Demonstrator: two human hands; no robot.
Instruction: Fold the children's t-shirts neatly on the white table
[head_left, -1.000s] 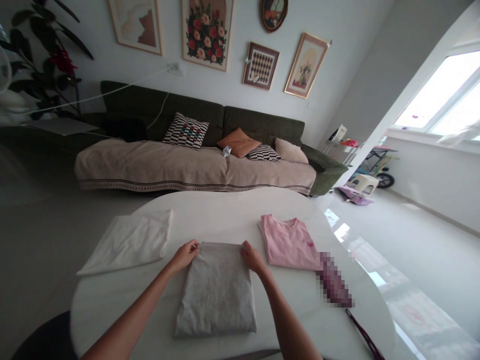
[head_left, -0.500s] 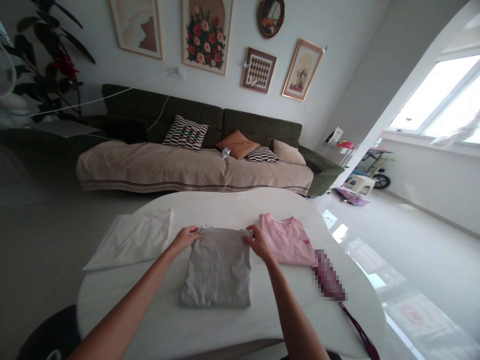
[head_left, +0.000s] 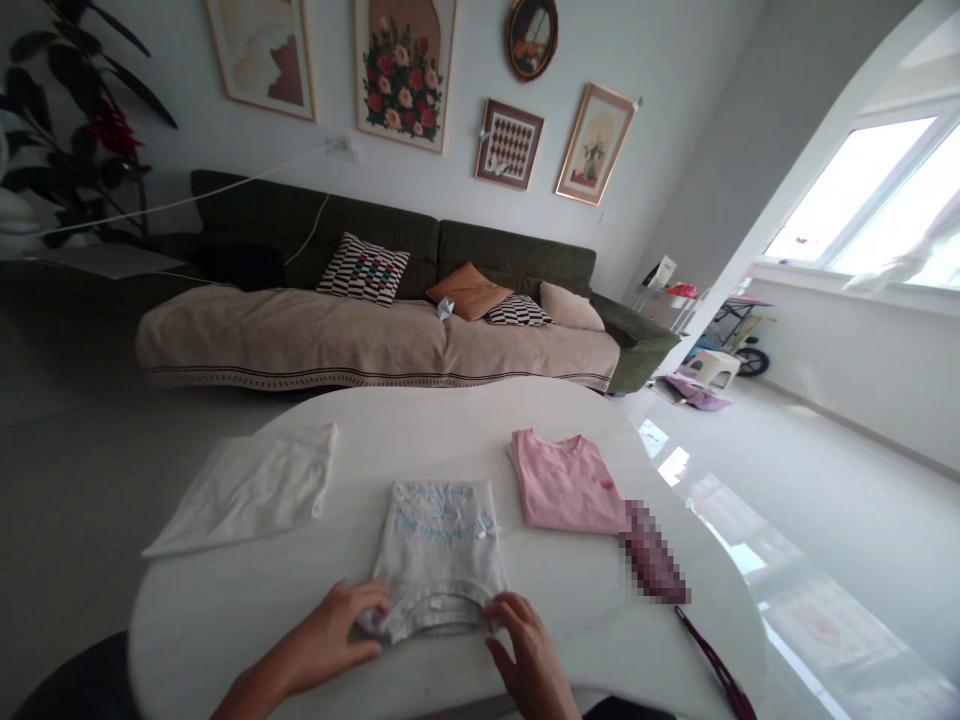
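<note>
A folded light grey shirt (head_left: pixel 442 545) with pale blue lettering lies flat on the white table (head_left: pixel 600 620), its neckline toward me. My left hand (head_left: pixel 330 635) is at the shirt's near left corner, thumb and fingers apart, fingertips touching the cloth. At the near right corner is my right hand (head_left: pixel 523 640), its fingers curved and apart from the thumb, fingertips on the edge. Neither hand grips the fabric. A folded pink shirt (head_left: pixel 566 483) rests to the right, and a white cloth (head_left: pixel 251 490) lies at the left.
A blurred dark red item (head_left: pixel 656 555) with a strap (head_left: pixel 716 660) lies on the table's right side. Beyond the table stands a green sofa (head_left: pixel 360 215) with a beige cover and several cushions. A white stool (head_left: pixel 712 368) is at the right.
The grey shirt now shows its lettering and neckline instead of a plain side. Both hands have moved from its far edge to its near corners and released the cloth. The view has shifted slightly.
</note>
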